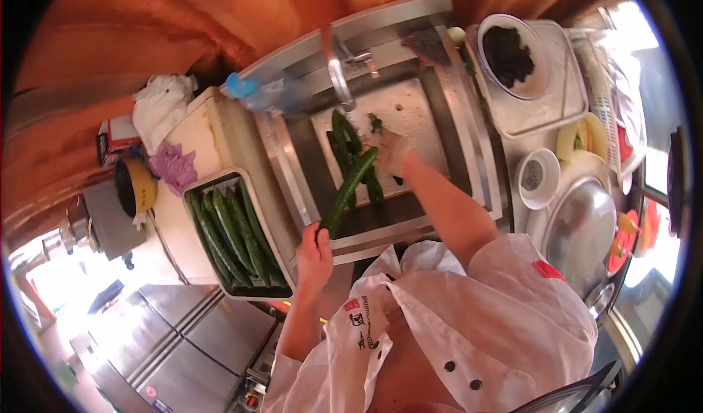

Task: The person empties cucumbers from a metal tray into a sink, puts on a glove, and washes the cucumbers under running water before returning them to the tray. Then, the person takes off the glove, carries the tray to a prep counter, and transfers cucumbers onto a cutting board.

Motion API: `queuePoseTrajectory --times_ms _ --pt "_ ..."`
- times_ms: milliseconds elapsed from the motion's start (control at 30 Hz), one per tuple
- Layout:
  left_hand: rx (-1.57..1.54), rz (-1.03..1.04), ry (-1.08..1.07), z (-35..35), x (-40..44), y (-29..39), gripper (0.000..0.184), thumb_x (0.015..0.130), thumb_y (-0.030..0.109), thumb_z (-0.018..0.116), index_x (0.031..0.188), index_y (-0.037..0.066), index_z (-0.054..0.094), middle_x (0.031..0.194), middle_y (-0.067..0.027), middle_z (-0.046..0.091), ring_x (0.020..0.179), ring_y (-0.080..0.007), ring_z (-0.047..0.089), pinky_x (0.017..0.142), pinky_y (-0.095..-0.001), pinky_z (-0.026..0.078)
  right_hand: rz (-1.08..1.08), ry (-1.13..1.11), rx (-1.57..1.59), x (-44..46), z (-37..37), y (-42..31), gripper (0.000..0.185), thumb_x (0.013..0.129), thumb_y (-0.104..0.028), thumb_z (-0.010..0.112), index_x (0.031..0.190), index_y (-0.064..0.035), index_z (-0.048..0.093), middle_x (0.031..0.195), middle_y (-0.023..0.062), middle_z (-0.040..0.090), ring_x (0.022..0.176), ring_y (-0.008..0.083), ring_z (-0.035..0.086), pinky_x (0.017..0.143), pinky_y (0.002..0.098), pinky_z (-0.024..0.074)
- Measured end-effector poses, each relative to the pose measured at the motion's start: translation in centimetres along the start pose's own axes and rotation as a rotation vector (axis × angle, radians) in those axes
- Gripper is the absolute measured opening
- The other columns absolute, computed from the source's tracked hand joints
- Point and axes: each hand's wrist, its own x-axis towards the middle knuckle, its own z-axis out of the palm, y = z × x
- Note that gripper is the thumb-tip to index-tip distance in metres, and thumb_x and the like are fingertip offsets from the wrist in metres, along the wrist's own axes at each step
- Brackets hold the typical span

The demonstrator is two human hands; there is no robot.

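Observation:
My left hand (315, 255) is closed around the lower end of a long green cucumber (349, 193), which slants up over the sink's near edge. At its upper end is my right hand (394, 154), touching or very close to it; its fingers are blurred and I cannot make out their grip. More cucumbers (340, 138) lie in the sink (421, 113), partly under the held one. The metal faucet (338, 76) points down at them. A small green piece (376, 122) shows just beyond my right hand.
Left of the sink stands a tray (192, 226) of several cucumbers. A plastic bottle with a blue top (238, 86) leans at the sink's back left. On the right are a bowl of dark food (545, 76) on a metal tray (575, 94), a small white bowl (551, 170) and a large metal lid (582, 219).

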Motion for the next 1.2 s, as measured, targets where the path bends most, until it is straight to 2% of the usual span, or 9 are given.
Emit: queuePoseTrajectory --times_ms 167,267,467,600,733,867,933,1000,1200 --pt "0.194 -0.141 -0.04 -0.4 -2.2 -0.2 0.029 0.102 0.027 0.053 0.122 0.006 0.054 0.091 -0.0254 0.068 0.081 -0.0466 0.066 0.068 -0.0516 0.052 0.003 0.481 -1.801 8.5 -13.0 1.6 0.037 0.098 -0.038 0.055 0.123 -0.0108 0.059 0.117 0.0166 0.063 0.106 0.0342 0.064 0.094 0.0466 0.0518" --pt "0.242 -0.301 -0.151 -0.5 -3.3 0.6 0.029 0.101 0.026 0.056 0.123 0.008 0.053 0.087 -0.0243 0.068 0.08 -0.0472 0.066 0.068 -0.0541 0.051 0.205 0.414 -2.278 10.2 -16.4 3.8 0.047 0.094 -0.039 0.061 0.134 -0.014 0.06 0.131 0.0164 0.064 0.114 0.0346 0.065 0.093 0.0452 0.0534" --pt "0.144 -0.251 0.099 -3.7 -7.4 -0.5 0.032 0.099 0.024 0.057 0.124 0.004 0.054 0.096 -0.0234 0.068 0.078 -0.0458 0.066 0.068 -0.0508 0.052 0.127 0.638 -2.015 9.2 -14.0 6.1 0.047 0.095 -0.037 0.06 0.131 -0.0057 0.06 0.13 0.0148 0.065 0.117 0.0306 0.065 0.097 0.0407 0.0541" --pt "0.177 -0.305 0.43 -9.3 -8.9 -1.9 0.031 0.103 0.019 0.051 0.126 -0.001 0.053 0.105 -0.0151 0.063 0.092 -0.0243 0.062 0.086 -0.0351 0.049 0.068 0.714 -1.825 11.7 -17.7 5.6 0.048 0.095 -0.035 0.058 0.133 -0.0054 0.057 0.129 0.0161 0.065 0.118 0.033 0.064 0.098 0.0406 0.053" --pt "-0.19 -0.494 0.695 -12.7 -9.2 -6.7 0.032 0.105 0.019 0.046 0.129 -0.002 0.052 0.106 -0.0126 0.061 0.091 -0.0206 0.058 0.085 -0.036 0.05 -0.314 0.595 -1.71 11.2 -19.7 5.5 0.036 0.097 -0.033 0.059 0.121 -0.0065 0.061 0.096 0.0176 0.07 0.093 0.033 0.071 0.077 0.0435 0.0558" --pt "0.087 -0.364 0.633 -13.5 -7.0 -6.8 0.032 0.103 0.015 0.047 0.131 -0.001 0.053 0.116 -0.0182 0.057 0.102 -0.029 0.058 0.09 -0.0404 0.048 -0.509 0.484 -1.283 8.2 -15.3 4.9 0.045 0.095 -0.05 0.061 0.104 -0.0065 0.063 0.075 0.0094 0.061 0.067 0.0226 0.063 0.057 0.042 0.0497" --pt "0.487 -0.099 0.585 -13.3 -5.8 -6.2 0.034 0.097 0.009 0.055 0.13 -0.001 0.055 0.123 -0.0224 0.054 0.11 -0.0373 0.056 0.096 -0.0435 0.046 0.052 0.523 -0.74 2.0 -6.0 2.8 0.052 0.093 -0.064 0.056 0.093 -0.0116 0.063 0.069 0.0025 0.052 0.057 0.0151 0.049 0.049 0.0372 0.0392" --pt "0.35 -0.033 0.469 -11.2 -3.5 -3.7 0.033 0.093 0.006 0.058 0.126 0.001 0.058 0.118 -0.0207 0.059 0.112 -0.0375 0.057 0.097 -0.0446 0.046 -0.008 0.552 -0.59 1.7 -3.9 3.2 0.054 0.095 -0.067 0.05 0.092 -0.0138 0.062 0.068 0.0008 0.052 0.056 0.0166 0.047 0.049 0.0344 0.0369" --pt "-0.128 -0.057 -0.138 2.4 7.5 1.1 0.043 0.102 0.028 0.052 0.137 0.001 0.048 0.114 -0.0201 0.067 0.103 -0.0408 0.066 0.09 -0.0463 0.052 0.004 -0.024 -0.158 -1.3 1.0 4.5 0.043 0.098 -0.054 0.054 0.098 -0.0111 0.063 0.09 0.0049 0.062 0.085 0.0203 0.056 0.083 0.0382 0.047"
